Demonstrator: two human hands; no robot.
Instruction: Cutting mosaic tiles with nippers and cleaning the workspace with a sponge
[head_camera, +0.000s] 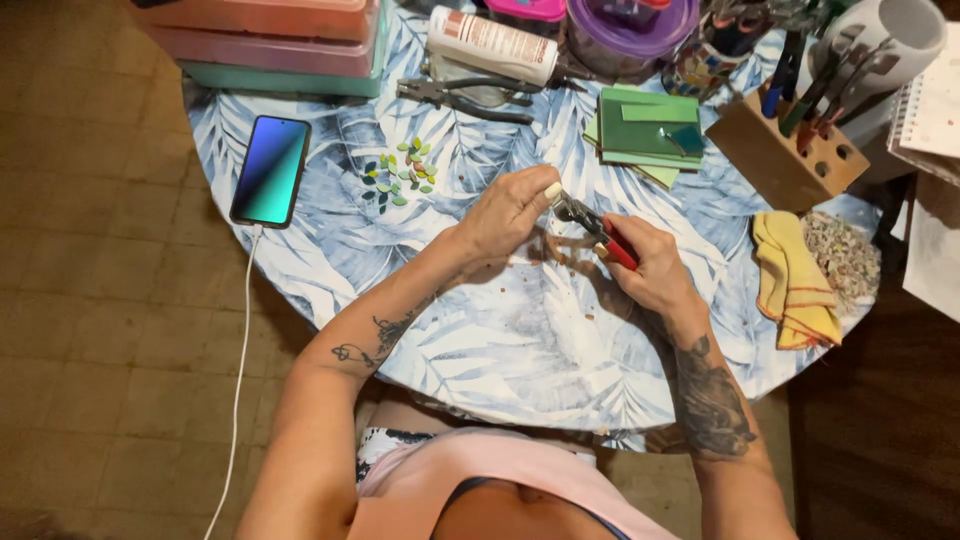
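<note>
My right hand (650, 268) grips red-handled nippers (600, 228), jaws pointing up-left over the middle of the round table (520, 340) with its blue leaf-print cloth. My left hand (512, 208) pinches a small piece at the nipper jaws; the piece is too small to make out. Left of my left hand lies a cluster of small green, leaf-shaped cut pieces (402, 175). A stack of green tiles (648, 132) rests beyond my hands.
A phone (270, 170) on a white cable lies at the table's left edge. Grey pliers (465, 96), a white bottle (492, 44), a purple tub (630, 30), stacked boxes (280, 45), a wooden tool block (785, 150), a yellow cloth (795, 280).
</note>
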